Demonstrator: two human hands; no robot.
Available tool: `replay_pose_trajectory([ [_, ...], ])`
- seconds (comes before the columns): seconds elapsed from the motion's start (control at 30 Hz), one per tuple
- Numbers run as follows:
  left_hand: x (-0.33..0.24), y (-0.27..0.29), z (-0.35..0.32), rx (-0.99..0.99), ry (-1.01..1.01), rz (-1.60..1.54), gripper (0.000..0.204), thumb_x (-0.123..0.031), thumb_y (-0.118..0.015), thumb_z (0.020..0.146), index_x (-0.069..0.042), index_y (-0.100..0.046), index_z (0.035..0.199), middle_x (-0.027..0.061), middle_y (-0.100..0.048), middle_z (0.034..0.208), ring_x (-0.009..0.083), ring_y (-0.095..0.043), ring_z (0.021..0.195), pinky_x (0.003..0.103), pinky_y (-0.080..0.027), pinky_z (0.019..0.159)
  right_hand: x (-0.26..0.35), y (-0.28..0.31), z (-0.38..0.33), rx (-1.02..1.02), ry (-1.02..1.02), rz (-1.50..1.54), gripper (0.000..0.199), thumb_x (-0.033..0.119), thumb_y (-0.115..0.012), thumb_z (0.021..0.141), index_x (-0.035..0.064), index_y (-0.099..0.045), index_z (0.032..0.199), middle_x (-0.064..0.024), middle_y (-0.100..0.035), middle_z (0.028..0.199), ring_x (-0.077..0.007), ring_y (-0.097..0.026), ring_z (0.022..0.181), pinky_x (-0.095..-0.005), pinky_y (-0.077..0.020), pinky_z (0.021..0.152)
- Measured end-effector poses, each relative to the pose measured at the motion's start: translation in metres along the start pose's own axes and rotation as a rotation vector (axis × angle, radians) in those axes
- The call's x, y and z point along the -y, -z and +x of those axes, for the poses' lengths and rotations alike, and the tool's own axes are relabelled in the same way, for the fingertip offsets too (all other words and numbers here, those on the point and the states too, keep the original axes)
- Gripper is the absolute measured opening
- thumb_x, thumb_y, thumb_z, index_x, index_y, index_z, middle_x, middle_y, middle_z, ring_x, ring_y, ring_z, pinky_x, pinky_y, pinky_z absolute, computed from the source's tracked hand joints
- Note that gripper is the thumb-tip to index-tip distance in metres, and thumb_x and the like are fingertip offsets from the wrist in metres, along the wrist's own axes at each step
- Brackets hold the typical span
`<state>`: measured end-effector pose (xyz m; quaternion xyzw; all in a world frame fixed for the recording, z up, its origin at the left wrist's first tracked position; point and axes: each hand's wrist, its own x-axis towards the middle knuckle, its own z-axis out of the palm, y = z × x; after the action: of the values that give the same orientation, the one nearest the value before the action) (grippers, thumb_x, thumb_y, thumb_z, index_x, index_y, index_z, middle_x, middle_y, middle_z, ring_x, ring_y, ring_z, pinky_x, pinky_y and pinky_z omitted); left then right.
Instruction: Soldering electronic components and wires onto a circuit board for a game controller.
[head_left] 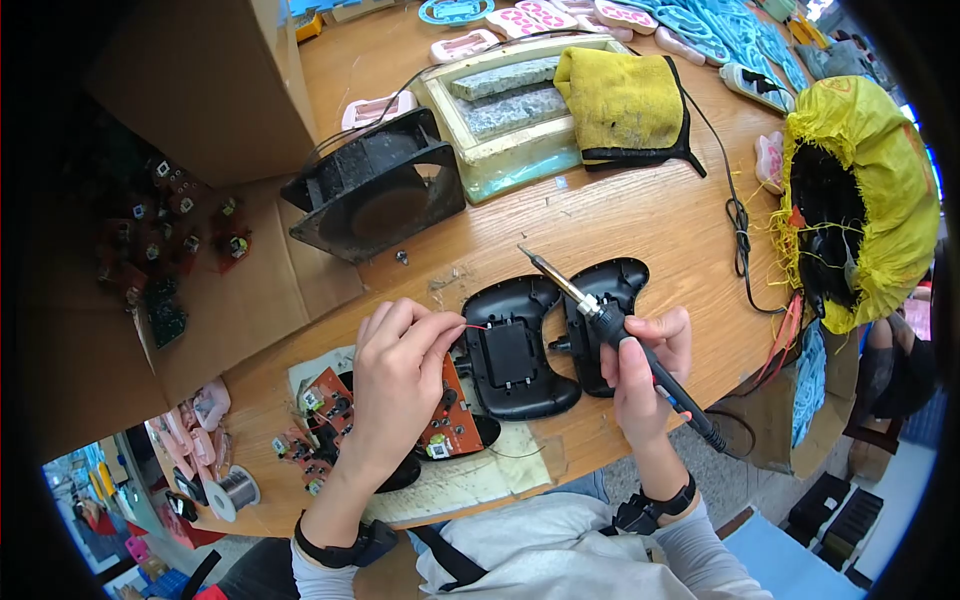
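Note:
My right hand (643, 372) grips a soldering iron (602, 318), its metal tip pointing up and to the left above the table. My left hand (398, 377) pinches a thin red wire (473, 327) between thumb and fingers. Under that hand lies a red-brown circuit board (452, 420) with black parts on it. A black game-controller shell half (512, 350) lies open beside the wire, and a second black shell half (612, 295) lies behind the iron. Both rest on the wooden table (620, 215).
A black fan housing (378, 188) stands at the back left beside a cardboard box (215, 85). A sponge tray (510, 110) and yellow cloth (622, 100) lie behind. A yellow sack of black shells (860, 200) sits right. A solder spool (236, 491) and several small boards lie left.

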<state>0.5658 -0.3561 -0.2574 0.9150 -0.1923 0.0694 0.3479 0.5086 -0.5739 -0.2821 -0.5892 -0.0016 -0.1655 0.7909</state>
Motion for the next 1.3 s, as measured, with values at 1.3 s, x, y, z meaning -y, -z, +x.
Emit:
replay_pose_trajectory([
  [1.3,0.005,0.001,0.012,0.080,0.002,-0.048,0.009,-0.006,-0.072,0.078,-0.001,-0.065,0.083,0.0084,-0.062,0.080,0.0265,-0.058,0.080,0.037,-0.044,0.076,-0.003,-0.003,-0.005,-0.037,0.050,-0.173,0.017,-0.004,-0.061,0.084,0.0022,-0.046,0.077,-0.0019,-0.050,0.064,-0.0061,-0.044,0.053,-0.0228,-0.0356,0.051],
])
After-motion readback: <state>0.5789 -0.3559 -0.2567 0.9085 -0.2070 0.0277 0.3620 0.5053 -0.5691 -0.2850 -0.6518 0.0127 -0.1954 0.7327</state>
